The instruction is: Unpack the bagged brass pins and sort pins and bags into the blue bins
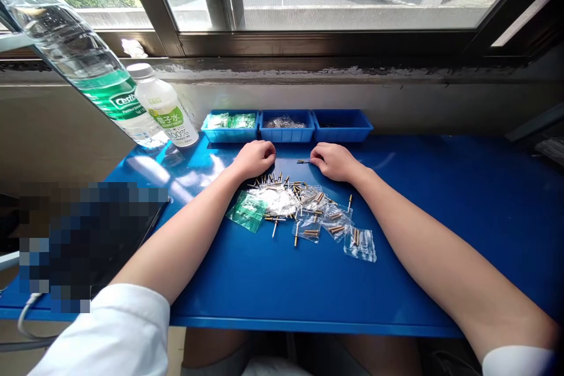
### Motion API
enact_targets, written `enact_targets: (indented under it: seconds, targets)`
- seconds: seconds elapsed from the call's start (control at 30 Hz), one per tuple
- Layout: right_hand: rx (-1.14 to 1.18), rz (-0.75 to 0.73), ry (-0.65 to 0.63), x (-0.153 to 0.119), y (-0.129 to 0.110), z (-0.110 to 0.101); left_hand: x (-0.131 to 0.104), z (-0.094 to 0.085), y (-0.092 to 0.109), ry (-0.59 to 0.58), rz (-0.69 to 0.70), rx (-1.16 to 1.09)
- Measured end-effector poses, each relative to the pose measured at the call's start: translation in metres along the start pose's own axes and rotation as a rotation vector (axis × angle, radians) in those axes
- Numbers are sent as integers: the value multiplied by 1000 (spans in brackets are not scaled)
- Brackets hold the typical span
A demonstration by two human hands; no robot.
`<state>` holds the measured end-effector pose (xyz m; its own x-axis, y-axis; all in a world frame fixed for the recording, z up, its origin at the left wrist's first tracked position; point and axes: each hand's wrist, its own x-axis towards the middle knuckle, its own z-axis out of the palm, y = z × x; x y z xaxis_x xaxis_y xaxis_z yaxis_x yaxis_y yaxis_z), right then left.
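White sleeve (123, 329) is filling the corner nearest my camera, at lower left. Working rightward from it, I am passing a dark, blocked-out thing (97, 235) that I can't make out, then a large bottle (110, 88) and a smaller bottle (165, 108), both standing at the back of the blue worktop (247, 288). Beside them the left tray (231, 136) is holding green packets (242, 120). Just in front of it the left hand (255, 158) is resting with its fingers curled inward; whether they are gripping anything, I can't tell. A green packet (249, 211) is lying by that forearm, at the edge of a heap of loose pins (296, 235), which is spreading between the forearms, on the near side of both hands and closer to the left one. Farther right, a slim metal pin (302, 161) is jutting leftward from the right hand (337, 161), whose fingers are pinching its right end. Its long axis is running side to side, pointing across a gap toward the left hand. Clear packets (361, 245) are lying nearer me, at the heap's right.
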<state>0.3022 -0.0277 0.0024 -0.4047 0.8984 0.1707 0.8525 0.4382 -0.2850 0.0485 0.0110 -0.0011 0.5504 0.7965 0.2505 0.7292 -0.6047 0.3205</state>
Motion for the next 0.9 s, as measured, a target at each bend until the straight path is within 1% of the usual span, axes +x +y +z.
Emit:
enact_targets:
  seconds: [0.13,0.2,0.27,0.37,0.47,0.53,0.63,0.7,0.8,0.9]
  targets:
    - [-29,36,-33,1,-2,1,0,0,0,-2,4,1]
    - [-10,50,-19,1,-1,2,0,0,0,-7,-3,5]
    - [33,66,66,0,1,5,0,-1,0,-11,-8,7]
    - [104,120,319,1,7,8,0,-1,0,-11,-8,7]
    - [119,252,554,3,14,8,0,0,0,-9,-6,6]
    - [108,360,657,5,19,7,0,0,0,-8,-3,6]
    - [110,481,757,6,26,6,0,1,-1,-5,2,5]
    - [118,533,796,6,30,6,0,1,-2,-1,8,2]
    - [130,588,815,6,33,6,0,1,-2,3,13,2]
    - [138,629,800,5,32,5,0,1,-1,2,9,4]
